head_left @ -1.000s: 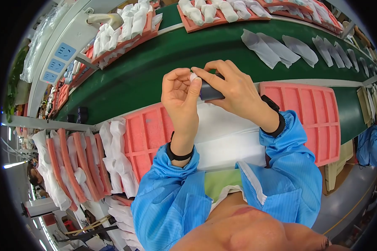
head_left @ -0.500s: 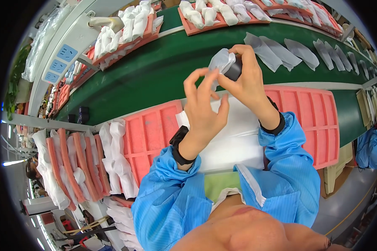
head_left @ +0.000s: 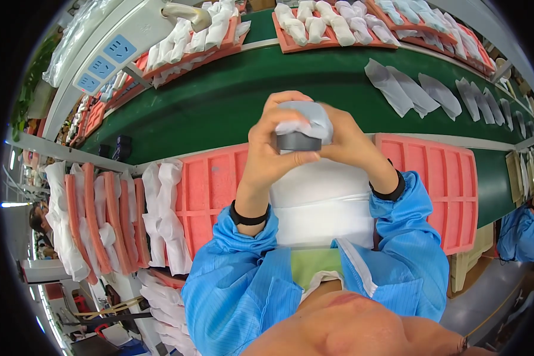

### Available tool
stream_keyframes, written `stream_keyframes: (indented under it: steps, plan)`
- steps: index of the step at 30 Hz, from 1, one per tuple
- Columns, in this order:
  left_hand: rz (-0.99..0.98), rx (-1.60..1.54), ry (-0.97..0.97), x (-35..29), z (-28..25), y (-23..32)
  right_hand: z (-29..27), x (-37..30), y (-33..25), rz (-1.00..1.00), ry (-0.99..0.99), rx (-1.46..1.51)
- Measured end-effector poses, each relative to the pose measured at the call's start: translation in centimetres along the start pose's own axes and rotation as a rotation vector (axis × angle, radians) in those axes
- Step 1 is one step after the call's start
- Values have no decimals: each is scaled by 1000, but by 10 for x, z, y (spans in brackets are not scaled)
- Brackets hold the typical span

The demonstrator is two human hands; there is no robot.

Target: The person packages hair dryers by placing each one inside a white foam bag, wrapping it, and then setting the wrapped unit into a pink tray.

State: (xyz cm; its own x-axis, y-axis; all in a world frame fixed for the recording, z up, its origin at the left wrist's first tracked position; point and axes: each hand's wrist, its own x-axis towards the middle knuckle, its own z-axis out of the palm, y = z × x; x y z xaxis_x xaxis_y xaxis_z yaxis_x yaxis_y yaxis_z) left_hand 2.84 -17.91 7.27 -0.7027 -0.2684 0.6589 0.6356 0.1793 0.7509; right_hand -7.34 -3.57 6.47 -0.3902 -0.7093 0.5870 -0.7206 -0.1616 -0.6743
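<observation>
A dark grey rounded part [head_left: 299, 142] is partly covered by a thin whitish bag [head_left: 310, 111], with its grey lower edge still bare. My left hand [head_left: 264, 141] is closed round its left side, thumb underneath and fingers over the bag. From the right, my right hand [head_left: 345, 140] grips the same part, its fingertips partly hidden behind the bag. Both hands hold it above the stack of white sheets [head_left: 323, 219], near the front edge of the green work surface [head_left: 207, 118].
Pink compartment trays [head_left: 216, 178] [head_left: 433, 178] flank the white sheets. Flat translucent bags [head_left: 391, 89] lie in a row at the far right. Trays of wrapped pieces [head_left: 338, 26] stand along the back. More wrapped pieces [head_left: 166, 213] sit upright between pink dividers at left.
The part has come down and left, closer to me. My left hand, fingers spread beside the bag before, is now wrapped round it. The bag now covers the part's top.
</observation>
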Motion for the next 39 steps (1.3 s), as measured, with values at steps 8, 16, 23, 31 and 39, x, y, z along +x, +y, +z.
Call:
stream_keyframes:
  steps: [8,16,23,31,39]
  plan:
    - [42,283,378,-5,19,4,-6,-5,-1,114,195,-465]
    - [322,751,288,-7,15,-3,8,-5,-2,164,219,-302]
    - [-24,435,513,5,-18,-19,-16,-4,21,397,-190,-120]
    - [-97,446,122,0,7,-25,-57,-27,161,507,189,-783]
    - [-183,446,-261,-23,40,-42,-47,-29,188,307,81,-764]
